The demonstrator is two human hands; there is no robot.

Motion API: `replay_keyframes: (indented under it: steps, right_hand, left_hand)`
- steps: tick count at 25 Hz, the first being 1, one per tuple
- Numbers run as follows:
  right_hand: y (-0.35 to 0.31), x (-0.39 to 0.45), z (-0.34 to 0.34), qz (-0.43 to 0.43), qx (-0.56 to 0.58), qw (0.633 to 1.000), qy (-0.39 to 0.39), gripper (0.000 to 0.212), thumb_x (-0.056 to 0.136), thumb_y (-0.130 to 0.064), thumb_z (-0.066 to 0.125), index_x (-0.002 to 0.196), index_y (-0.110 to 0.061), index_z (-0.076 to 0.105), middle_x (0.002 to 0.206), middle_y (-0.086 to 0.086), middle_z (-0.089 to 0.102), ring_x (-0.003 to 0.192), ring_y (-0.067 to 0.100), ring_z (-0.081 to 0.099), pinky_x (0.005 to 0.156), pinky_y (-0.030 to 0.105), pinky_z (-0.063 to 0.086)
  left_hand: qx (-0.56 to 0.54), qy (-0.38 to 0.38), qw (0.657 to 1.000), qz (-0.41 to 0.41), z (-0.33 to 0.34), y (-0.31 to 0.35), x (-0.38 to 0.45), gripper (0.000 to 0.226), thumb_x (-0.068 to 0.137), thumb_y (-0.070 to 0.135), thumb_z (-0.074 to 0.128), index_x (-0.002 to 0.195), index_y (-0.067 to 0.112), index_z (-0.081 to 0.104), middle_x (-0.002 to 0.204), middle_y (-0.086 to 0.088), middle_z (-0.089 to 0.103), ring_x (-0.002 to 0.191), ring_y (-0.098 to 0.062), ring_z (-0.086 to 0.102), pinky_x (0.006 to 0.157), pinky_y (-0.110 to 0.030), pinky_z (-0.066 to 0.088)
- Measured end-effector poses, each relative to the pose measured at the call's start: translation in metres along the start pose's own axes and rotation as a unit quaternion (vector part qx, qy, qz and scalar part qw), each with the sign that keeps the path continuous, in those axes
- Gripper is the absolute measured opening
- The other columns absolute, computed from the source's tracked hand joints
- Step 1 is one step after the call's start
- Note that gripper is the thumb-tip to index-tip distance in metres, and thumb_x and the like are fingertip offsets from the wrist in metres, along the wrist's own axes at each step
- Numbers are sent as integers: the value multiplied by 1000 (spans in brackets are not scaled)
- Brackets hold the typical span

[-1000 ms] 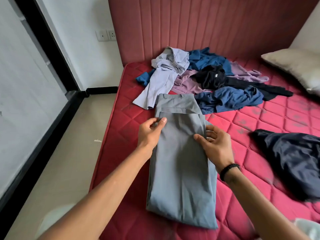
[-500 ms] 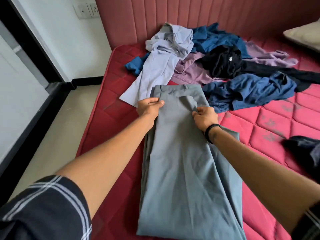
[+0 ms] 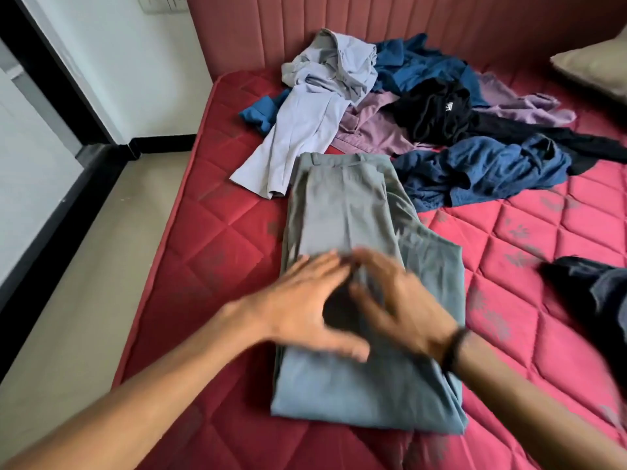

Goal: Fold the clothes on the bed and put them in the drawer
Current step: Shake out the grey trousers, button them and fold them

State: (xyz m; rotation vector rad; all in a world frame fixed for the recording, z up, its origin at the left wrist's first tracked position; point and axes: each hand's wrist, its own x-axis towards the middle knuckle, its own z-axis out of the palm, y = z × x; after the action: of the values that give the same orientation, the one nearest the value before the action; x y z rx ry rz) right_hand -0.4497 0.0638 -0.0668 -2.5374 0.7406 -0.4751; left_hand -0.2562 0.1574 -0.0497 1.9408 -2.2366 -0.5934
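Trousers (image 3: 342, 212), grey and folded lengthwise, lie on the red quilted mattress (image 3: 210, 252) with the waistband at the 12 o'clock end and the folded hem end at 6 o'clock, nearest the person. Both hands lie flat on the middle of the cloth, side by side. The left hand (image 3: 305, 307) has its fingers straight and spread, tips pointing toward 1 o'clock; the right hand (image 3: 400, 300) likewise lies released and flat, fingers pointing toward 11 o'clock, so the two sets of fingertips appear to meet, though blur there makes the contact hard to judge. Neither hand grasps anything. A black wristband (image 3: 454, 347) circles the right wrist.

At 12 o'clock from the trousers sits a heap of unfolded clothes: a pale lavender-grey garment (image 3: 305, 130) at 11 o'clock, its hem just beside the waistband; a mauve shirt (image 3: 366, 130) directly beyond; a black garment (image 3: 434, 110) and a dark blue garment (image 3: 481, 167) at 1 to 2 o'clock. A dark garment (image 3: 590, 286) lies well apart at 3 o'clock. A pillow (image 3: 597, 66) rests by the padded headboard (image 3: 373, 18).
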Motion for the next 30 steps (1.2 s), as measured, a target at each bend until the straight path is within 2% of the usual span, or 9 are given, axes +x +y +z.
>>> replay_keyframes:
  steps: [3, 7, 10, 12, 16, 19, 22, 27, 30]
  right_hand:
    - [-24, -111, -3, -85, -126, 982, -115, 89, 92, -62, 55, 161, -13, 27, 168, 7, 24, 157, 19, 17, 128, 41, 16]
    - [-17, -157, 4, -78, -239, 965, -69, 68, 87, -22, 49, 153, -7, 44, 155, 18, 47, 144, 34, 44, 117, 46, 38]
    - [-30, -160, 9, -52, -280, 957, -59, 55, 90, -13, 39, 139, 0, 59, 139, 23, 60, 128, 39, 60, 99, 47, 56]
    - [-45, -162, 11, -32, -309, 947, -80, 52, 86, -10, 39, 129, 2, 66, 128, 23, 67, 117, 38, 67, 87, 46, 60]
    - [-81, -199, -3, -56, -309, 945, -85, 42, 86, -7, 42, 120, 1, 68, 115, 16, 71, 104, 33, 73, 69, 40, 63]
    - [-121, -238, -37, -29, -272, 939, -209, 57, 87, -3, 32, 134, -20, 59, 123, 5, 67, 114, 31, 67, 83, 42, 58]
    - [-153, -281, -66, -35, -187, 940, -285, 57, 85, -7, 41, 133, -35, 56, 113, 3, 70, 111, 28, 65, 88, 41, 53]
    - [-187, -275, -135, -30, -12, 968, -251, 32, 78, -19, 53, 101, -35, 68, 84, -23, 68, 77, -6, 62, 69, 10, 46]
    - [-170, -228, -162, 5, 40, 982, -182, 30, 80, -9, 67, 99, -31, 73, 87, -17, 72, 74, 0, 65, 69, 24, 54]
  left_hand:
    - [154, 0, 988, 32, 45, 25, -89, 116, 78, 85, 46, 165, 17, 9, 173, -4, -6, 157, -15, -16, 129, -49, -2]
    - [258, 59, 963, 50, 70, 46, -115, 92, 83, 25, 60, 163, 8, 16, 171, -15, 12, 159, -27, 3, 128, -52, 9]
    - [257, 77, 963, -31, 83, 54, -116, 86, 85, 11, 55, 162, 3, 16, 168, -17, 22, 157, -30, 16, 128, -47, 16]
    - [244, 81, 965, -47, 86, 57, -127, 76, 88, 8, 41, 161, 3, 22, 166, -16, 29, 156, -29, 24, 128, -43, 19]
    - [240, 85, 967, -11, 83, 91, -168, 75, 89, 8, 55, 158, 1, 26, 163, -16, 33, 152, -27, 30, 129, -42, 16]
    - [222, -15, 975, 27, 71, 127, -220, 63, 97, 11, 46, 157, 2, 29, 163, -13, 35, 151, -26, 32, 128, -41, 15]
    - [96, -109, 989, 32, 51, 155, -276, 56, 94, 11, 41, 150, 18, 46, 145, -4, 57, 132, -24, 55, 114, -39, 42]
    - [-47, -160, 986, 29, -16, 166, -306, 4, 88, 18, 48, 88, 18, 52, 75, -3, 58, 70, -13, 55, 69, -35, 48]
    - [-102, -72, 992, -4, -61, 140, -275, 10, 93, 28, 64, 89, 20, 64, 74, -2, 63, 67, -15, 59, 67, -31, 48]
